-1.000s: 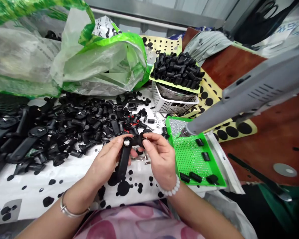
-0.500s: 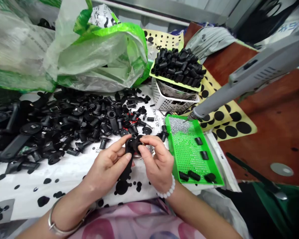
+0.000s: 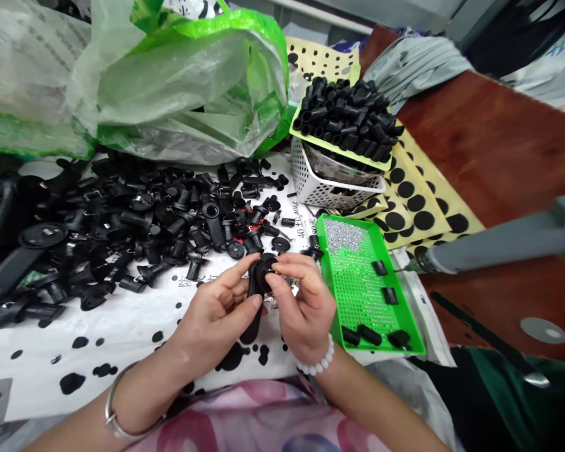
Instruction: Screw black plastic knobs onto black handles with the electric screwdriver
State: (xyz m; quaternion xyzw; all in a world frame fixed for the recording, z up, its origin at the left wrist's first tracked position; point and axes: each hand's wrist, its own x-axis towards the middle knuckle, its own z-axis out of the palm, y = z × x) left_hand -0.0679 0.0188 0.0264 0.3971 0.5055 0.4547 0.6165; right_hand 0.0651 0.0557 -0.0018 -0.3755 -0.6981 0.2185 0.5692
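Observation:
My left hand [image 3: 219,317] is closed on a black plastic crank-like arm [image 3: 251,331], thumb and fingers on its sides, its lower end pointing down toward the table. The fingertips of my right hand [image 3: 306,304] pinch a round black disc-shaped piece [image 3: 262,270] against the arm's upper end. Whether the two pieces are joined cannot be made out. Just right of my hands lies a green tray [image 3: 332,307] with small silver screws [image 3: 343,235] and several black cylinders [image 3: 370,334]. A grey electric screwdriver [image 3: 489,245] hangs at the tray's right, out of both hands.
A large heap of black plastic parts [image 3: 145,220] covers the table's left. Behind it stand green-and-white plastic bags [image 3: 183,94]. Black tubes [image 3: 348,116] fill a yellow-green tray above a white basket [image 3: 306,179]. Yellow sheets of black dots [image 3: 424,201] lie at the right.
The screwdriver has swung lower and to the right, its tip away from the screws. The disc has turned and sits closer against the arm's end. My view has shifted slightly.

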